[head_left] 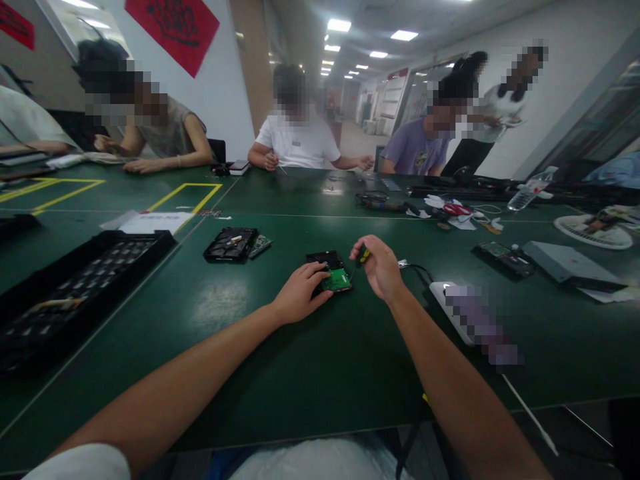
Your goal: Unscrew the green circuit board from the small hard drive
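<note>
A black hard drive with a green circuit board (338, 280) lies on the green table in front of me. My left hand (303, 291) rests over its left side, fingers on the top and thumb along the near edge, holding it. Just to the right, my right hand (379, 264) is closed around the black and yellow handle of a screwdriver (365, 255). Its thin shaft slants down towards the drive's right edge; whether the tip touches is too small to tell. Further left lies another black drive (227, 245), with a loose circuit board (261, 246) beside it.
A long black tray (75, 297) stands on the left. To the right are a white phone-like device (470, 320) with a cable, a circuit-board part (504, 259) and a grey metal box (573, 265). A plastic bottle (533, 189) lies farther back. Several people are across the table.
</note>
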`<state>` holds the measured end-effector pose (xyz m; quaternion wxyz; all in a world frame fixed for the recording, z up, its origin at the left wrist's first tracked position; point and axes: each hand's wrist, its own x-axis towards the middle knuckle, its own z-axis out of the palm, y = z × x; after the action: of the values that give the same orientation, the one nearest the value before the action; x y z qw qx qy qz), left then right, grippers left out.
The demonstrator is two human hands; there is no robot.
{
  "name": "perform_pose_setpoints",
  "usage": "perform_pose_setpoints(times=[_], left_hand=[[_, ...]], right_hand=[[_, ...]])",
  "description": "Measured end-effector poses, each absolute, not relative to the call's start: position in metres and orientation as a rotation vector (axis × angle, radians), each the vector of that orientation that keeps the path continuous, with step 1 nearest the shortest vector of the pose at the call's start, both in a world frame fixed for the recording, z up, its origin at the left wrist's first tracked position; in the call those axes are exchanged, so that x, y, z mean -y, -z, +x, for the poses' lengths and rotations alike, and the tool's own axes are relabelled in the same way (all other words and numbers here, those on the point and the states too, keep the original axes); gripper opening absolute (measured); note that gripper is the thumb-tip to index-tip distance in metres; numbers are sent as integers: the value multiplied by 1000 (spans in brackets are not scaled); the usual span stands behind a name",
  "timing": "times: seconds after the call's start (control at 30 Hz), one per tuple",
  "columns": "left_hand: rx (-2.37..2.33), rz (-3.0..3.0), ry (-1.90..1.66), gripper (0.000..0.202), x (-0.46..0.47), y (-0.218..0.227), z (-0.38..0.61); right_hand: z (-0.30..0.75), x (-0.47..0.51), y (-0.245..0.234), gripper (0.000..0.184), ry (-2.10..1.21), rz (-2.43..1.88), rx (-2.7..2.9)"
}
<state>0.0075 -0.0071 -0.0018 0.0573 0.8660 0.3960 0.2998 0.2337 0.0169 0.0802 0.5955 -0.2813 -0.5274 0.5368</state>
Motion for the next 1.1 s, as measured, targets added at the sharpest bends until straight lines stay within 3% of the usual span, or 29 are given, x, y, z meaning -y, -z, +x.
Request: perform_pose_setpoints(times=[0.47, 0.77, 1.1], left_hand=[[-1194, 2647, -902, 44, 7, 2, 8], [-1188, 2644, -903, 43, 8, 1, 7], [-1191, 2623, -909, 43, 8, 0, 8]], right_hand=[[227, -9, -84, 16, -1275, -611, 1193], [230, -11, -83, 36, -1359, -538, 1150], [231, -17, -79, 29, -1253, -630, 1186]])
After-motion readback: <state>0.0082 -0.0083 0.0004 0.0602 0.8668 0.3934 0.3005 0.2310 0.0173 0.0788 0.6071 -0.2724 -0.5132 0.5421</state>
